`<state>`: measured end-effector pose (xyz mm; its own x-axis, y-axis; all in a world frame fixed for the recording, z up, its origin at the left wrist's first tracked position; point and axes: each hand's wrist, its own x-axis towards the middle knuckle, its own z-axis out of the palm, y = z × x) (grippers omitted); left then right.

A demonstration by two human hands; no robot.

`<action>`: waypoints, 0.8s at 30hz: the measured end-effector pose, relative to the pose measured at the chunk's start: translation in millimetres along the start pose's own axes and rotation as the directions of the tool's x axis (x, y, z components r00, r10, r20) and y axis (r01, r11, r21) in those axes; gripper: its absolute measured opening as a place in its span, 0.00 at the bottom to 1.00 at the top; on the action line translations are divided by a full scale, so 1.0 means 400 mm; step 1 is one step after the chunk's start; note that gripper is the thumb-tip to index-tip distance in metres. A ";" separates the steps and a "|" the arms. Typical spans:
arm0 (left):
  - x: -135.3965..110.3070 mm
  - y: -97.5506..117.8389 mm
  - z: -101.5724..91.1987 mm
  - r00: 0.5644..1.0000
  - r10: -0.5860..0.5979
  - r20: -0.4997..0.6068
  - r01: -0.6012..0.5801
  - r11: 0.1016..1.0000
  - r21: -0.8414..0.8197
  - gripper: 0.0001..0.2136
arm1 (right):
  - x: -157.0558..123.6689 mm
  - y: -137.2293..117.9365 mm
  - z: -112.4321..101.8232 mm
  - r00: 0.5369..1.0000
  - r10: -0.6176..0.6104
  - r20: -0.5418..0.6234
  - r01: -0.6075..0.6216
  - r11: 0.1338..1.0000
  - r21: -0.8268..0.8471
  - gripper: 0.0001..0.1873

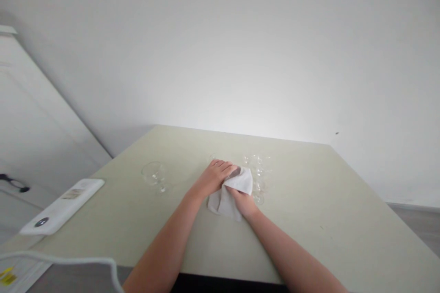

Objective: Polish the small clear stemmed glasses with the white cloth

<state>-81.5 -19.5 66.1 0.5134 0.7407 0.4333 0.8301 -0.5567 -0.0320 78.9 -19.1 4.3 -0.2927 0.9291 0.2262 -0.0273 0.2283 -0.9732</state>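
Observation:
My left hand [216, 174] is closed around a clear glass [234, 173], most of which is hidden by my fingers and the cloth. A white cloth [225, 203] is gripped in my right hand [243, 200] and pressed against that glass, its loose end hanging down toward the table. Just right of my hands stand several clear stemmed glasses [259, 176], close together and hard to tell apart. Another stemmed glass [153, 174] is off to the left, apart from both hands. Behind my left hand a clear rim [213, 156] shows in part.
The pale green table [302, 219] meets a white wall [220, 55] at its back. Along its left edge lies a long white device [65, 206] with a dark round button. A white cable [75, 261] crosses the lower left, near a white cabinet [37, 123].

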 end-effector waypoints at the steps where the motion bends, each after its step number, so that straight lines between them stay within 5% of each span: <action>1: 0.002 0.005 -0.001 1.000 0.001 0.028 0.000 1.000 -0.023 0.17 | 0.003 -0.003 0.000 1.000 0.007 -0.028 -0.007 1.000 0.009 0.24; 8: 0.003 0.011 0.000 0.997 -0.081 -0.005 0.081 0.993 0.084 0.18 | 0.017 -0.001 -0.006 0.982 0.130 -0.137 -0.131 0.991 0.002 0.17; 12: 0.002 0.003 0.005 0.973 -0.183 0.141 0.157 0.971 0.178 0.08 | 0.009 -0.005 -0.010 0.983 0.178 -0.041 -0.179 0.983 -0.033 0.19; 18: -0.009 -0.010 0.028 0.894 -0.320 0.313 0.284 0.946 0.156 0.08 | 0.002 -0.010 -0.015 0.992 -0.103 0.067 0.115 0.974 -0.194 0.25; 24: 0.008 0.016 0.019 0.971 -0.232 0.053 0.216 0.952 0.217 0.07 | 0.032 0.010 -0.016 0.983 0.170 -0.075 -0.172 0.985 -0.016 0.21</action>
<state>-72.8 -17.7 60.4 0.3175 0.8685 0.3806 0.9482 -0.2886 -0.1325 81.2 -4.5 3.7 -0.2206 0.9736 0.0595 0.0392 0.0698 -0.9968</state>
